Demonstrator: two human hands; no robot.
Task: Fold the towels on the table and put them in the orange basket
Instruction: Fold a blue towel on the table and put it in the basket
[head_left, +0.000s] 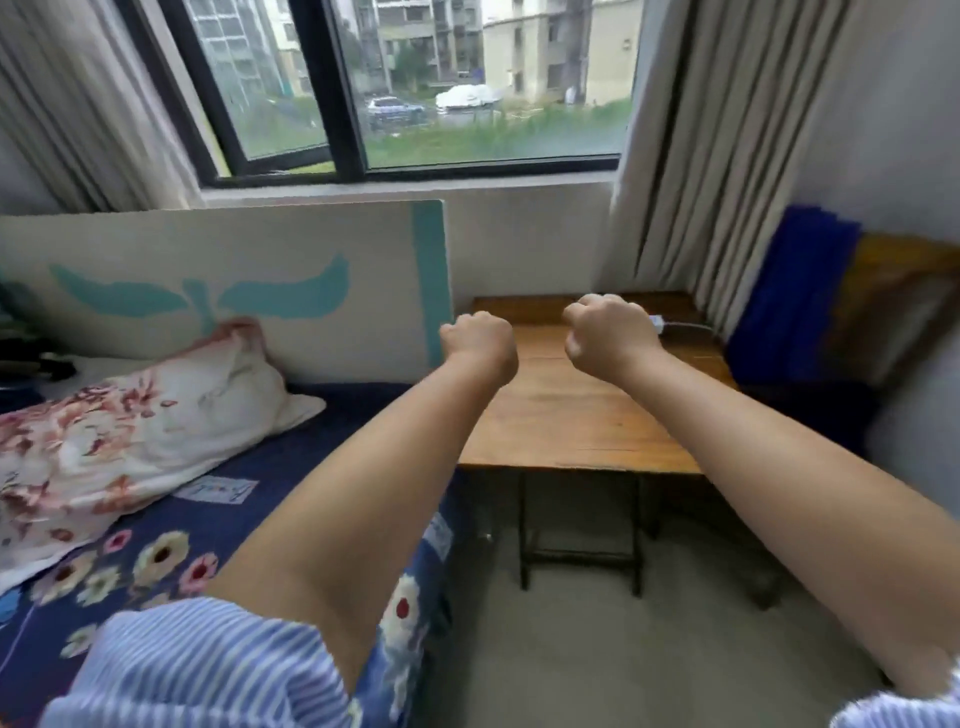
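**Two fists raised over a wooden table by the window**

A wide window (415, 83) fills the far wall, with pale curtains (685, 156) hanging at both sides. On the left runs a bed (291, 467) in a dark blue flowered cover, a floral pillow (130, 436) lying on it near the white board with teal shapes (234, 291) that leans against the wall below the window.

The wooden table (571, 415) stands just beside the bed, its far edge against the wall and its far right corner tucked under the right curtain. No towel and no orange basket show anywhere in view. A blue object (789, 306) leans at the table's right edge. A white cable with a small plug (675, 326) lies near the table's far right corner.

Both bare forearms reach forward from striped blue sleeves (208, 665). The left hand (480, 340) is curled into a fist and holds nothing, raised over the table's left edge. The right hand (608, 332) is likewise a closed, empty fist, raised over the far part of the table, apart from the left.
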